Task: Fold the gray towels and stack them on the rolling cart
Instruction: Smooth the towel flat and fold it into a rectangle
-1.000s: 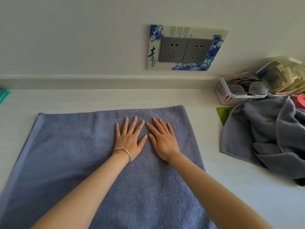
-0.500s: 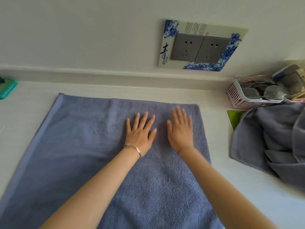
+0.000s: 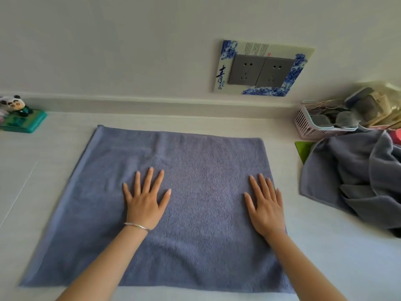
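A blue-gray towel [image 3: 195, 161] lies spread flat on the white counter [image 3: 47, 170]. My left hand [image 3: 145, 198], with a thin bracelet at the wrist, presses flat on the towel's middle with fingers spread. My right hand [image 3: 265, 205] lies flat near the towel's right edge, fingers straight. A heap of crumpled gray towels [image 3: 355, 174] sits on the counter at the right, apart from both hands. No rolling cart is in view.
A pink basket [image 3: 312, 127] of small items stands at the back right, with a green sheet [image 3: 303, 148] poking out under the heap. A teal tray with a panda figure [image 3: 21, 118] is at the back left. A double wall socket [image 3: 260, 70] is on the wall behind.
My hands, side by side at the towel's middle before, have slid apart: the right one out to the towel's right edge, the left one leftward. The view has shifted too.
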Demonstrator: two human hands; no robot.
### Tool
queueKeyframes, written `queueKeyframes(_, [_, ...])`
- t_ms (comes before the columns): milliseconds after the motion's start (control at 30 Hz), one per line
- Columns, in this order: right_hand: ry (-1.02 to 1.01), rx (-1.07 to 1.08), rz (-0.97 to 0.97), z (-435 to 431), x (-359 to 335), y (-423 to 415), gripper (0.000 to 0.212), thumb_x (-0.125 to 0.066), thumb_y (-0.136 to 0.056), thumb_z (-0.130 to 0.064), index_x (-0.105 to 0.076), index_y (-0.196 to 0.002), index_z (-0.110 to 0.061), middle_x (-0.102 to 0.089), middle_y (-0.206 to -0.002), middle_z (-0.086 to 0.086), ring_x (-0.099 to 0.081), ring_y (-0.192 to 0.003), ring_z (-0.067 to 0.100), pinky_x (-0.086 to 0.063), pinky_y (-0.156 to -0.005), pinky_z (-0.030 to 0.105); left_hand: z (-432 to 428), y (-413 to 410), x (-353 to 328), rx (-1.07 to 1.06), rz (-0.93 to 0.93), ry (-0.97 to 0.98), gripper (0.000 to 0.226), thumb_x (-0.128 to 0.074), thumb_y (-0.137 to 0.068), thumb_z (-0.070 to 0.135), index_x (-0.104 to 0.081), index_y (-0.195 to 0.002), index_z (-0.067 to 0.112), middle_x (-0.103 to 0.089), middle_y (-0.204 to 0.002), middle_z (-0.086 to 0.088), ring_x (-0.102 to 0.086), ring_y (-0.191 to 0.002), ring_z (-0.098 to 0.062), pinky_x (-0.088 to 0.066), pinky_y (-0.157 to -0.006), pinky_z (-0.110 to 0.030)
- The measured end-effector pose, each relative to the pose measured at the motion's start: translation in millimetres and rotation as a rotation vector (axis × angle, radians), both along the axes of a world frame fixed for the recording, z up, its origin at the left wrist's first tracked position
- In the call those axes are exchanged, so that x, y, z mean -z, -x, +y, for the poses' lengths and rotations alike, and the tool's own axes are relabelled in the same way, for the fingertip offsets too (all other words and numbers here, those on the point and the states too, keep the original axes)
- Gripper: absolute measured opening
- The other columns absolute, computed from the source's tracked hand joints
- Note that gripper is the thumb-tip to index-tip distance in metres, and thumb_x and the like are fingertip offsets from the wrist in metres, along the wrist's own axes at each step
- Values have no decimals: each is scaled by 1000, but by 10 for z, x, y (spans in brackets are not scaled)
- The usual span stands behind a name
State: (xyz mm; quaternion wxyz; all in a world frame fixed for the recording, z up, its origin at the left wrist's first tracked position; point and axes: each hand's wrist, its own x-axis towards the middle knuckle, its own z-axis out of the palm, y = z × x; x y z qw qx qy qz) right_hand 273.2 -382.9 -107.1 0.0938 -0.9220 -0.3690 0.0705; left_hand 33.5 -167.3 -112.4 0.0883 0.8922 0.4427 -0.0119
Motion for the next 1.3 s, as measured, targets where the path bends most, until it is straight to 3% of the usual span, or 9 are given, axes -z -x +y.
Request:
queueKeyframes(200, [6,60,-29,-41,-143,161,76,3,-83,-60,-11,-150,-29,-1,-159,-3,3,-147,18,10,-117,36,104,227,-140,-114,48,80,90,12,-67,70,-1,-149,34,1,-159,1,5,-144,-34,5,-108,-63])
queueKeyframes(333, [-74,-59,47,304,-150,928,61,-15,-93,-45,-31,-147,-22,-21,-155,0,-19,-144,22,4,-115,35,-610,-66,-159,193,-10,78,62,-17,-90,56,-43,-138,27,-44,-144,-2,-41,-132,-35,-16,-102,-66])
queueKeyframes(433, [-99,-123,59,358,-59,1333,49,-31,-94,-33,-42,-140,-22,-39,-148,2,-38,-136,25,-6,-113,36,-934,-79,-129,252,-34,83,50,-17,-95,49,-39,-136,30,-48,-141,-1,-40,-131,-32,-20,-99,-64])
queueKeyframes(533, [-68,-88,35,115,11,1419,51,-24,-97,-45,-24,-147,-33,-23,-155,-4,-16,-144,18,2,-116,34,-904,118,-73,240,-32,42,55,-26,-90,53,-43,-137,30,-46,-143,-2,-42,-131,-32,-19,-102,-64])
queueKeyframes(633, [-23,-50,-10,-175,37,1341,56,-12,-94,-58,-6,-148,-43,-4,-157,-10,1,-146,15,11,-117,35,-801,334,-69,173,6,53,67,-11,-91,63,-45,-137,30,-45,-144,-3,-42,-131,-35,-13,-103,-64])
queueKeyframes(867, [12,172,47,-727,-97,969,68,0,-84,-67,-1,-147,-43,3,-158,-11,5,-146,15,6,-118,38,-649,611,-121,95,10,110,72,-6,-90,67,-44,-137,28,-45,-143,-5,-40,-130,-40,-21,-98,-71])
queueKeyframes(967, [-11,240,112,-909,-179,970,58,-18,-95,-59,-8,-149,-39,-3,-159,-5,-3,-147,19,-2,-119,38,-673,605,-165,93,17,125,71,-5,-91,63,-45,-137,27,-46,-143,-5,-42,-129,-40,-24,-96,-72])
queueKeyframes(1167, [-293,540,304,-1019,-426,1041,63,-58,-90,-34,-32,-143,-14,-47,-139,10,-44,-125,29,-38,-104,45,-665,604,-101,110,8,109,73,-2,-92,60,-44,-139,24,-45,-143,-8,-42,-129,-42,-24,-97,-71])
queueKeyframes(1300, [-311,678,551,-1025,-600,973,53,-65,-87,-27,-46,-132,-4,-55,-127,17,-53,-112,33,-44,-97,42,-692,649,-43,125,-30,99,93,24,-77,68,-18,-147,26,-19,-156,-1,-15,-143,-33,-1,-109,-61])
